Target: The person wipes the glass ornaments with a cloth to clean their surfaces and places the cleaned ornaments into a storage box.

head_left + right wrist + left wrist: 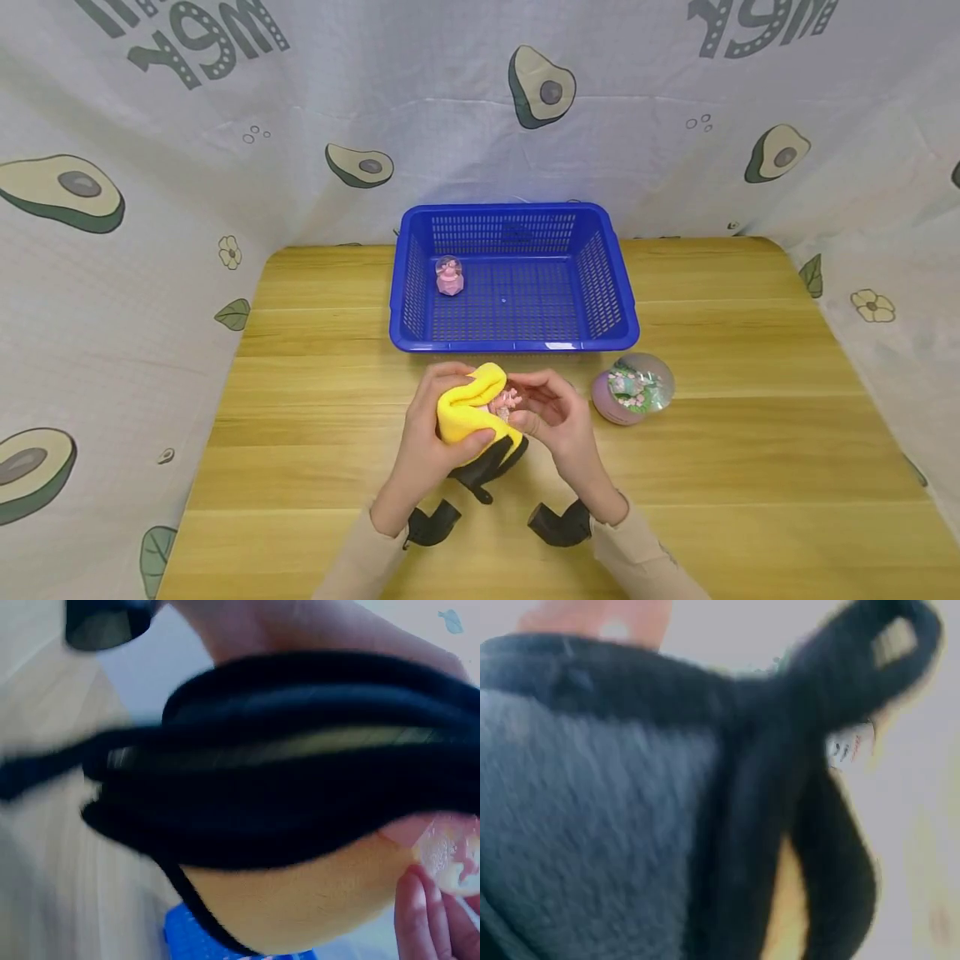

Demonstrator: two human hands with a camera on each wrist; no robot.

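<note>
A thick cloth, yellow [468, 417] on one face and dark grey with black edging and a hanging loop on the other, is folded around a small pink snow globe [504, 402]. My left hand [431, 433] grips the cloth from the left, thumb in front. On the right, my right hand [555, 412] has its thumb and fingertips at the exposed part of the globe. In the left wrist view the blurred grey face [615, 825] of the cloth fills much of the picture. The right wrist view shows fingers [420, 919] against the clear globe [450, 851].
Beyond my hands stands a blue perforated basket [517, 346] with another small pink snow globe [450, 277] inside, at its left. A larger snow globe with a lilac base [633, 388] lies tilted on the wooden table [750, 417]. An avocado-print sheet [450, 100] hangs behind.
</note>
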